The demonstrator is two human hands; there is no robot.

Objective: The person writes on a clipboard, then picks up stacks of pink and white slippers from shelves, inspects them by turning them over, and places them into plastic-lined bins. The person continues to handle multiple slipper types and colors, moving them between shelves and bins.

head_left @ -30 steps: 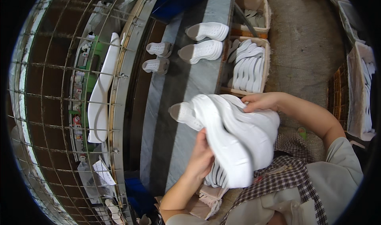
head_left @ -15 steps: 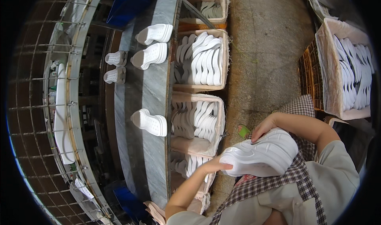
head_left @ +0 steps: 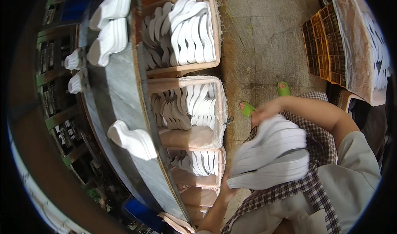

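Observation:
A stack of white shoe soles (head_left: 269, 151) is held in front of my checked apron, its layered edges turned to the right. My left hand (head_left: 230, 187) grips the stack at its left end, with the fingers partly hidden under it. Along the far edge of the stack is my right hand (head_left: 268, 110), smeared by motion, so how its fingers are set does not show clearly. Further white soles (head_left: 131, 141) lie in a small pile on the grey stone-look bench to my left.
Lined bins (head_left: 221, 106) full of white soles stand in a row beside the grey bench (head_left: 120, 89). More sole piles (head_left: 109, 40) sit farther along it. At the right an orange crate (head_left: 326, 44) with a pale liner holds soles. Green slippers (head_left: 283, 88) are on the floor.
The view has shifted, so the bench and bins sit farther left. The stack has tilted and shows its layered edges more. My right hand has moved along the far edge and is blurred.

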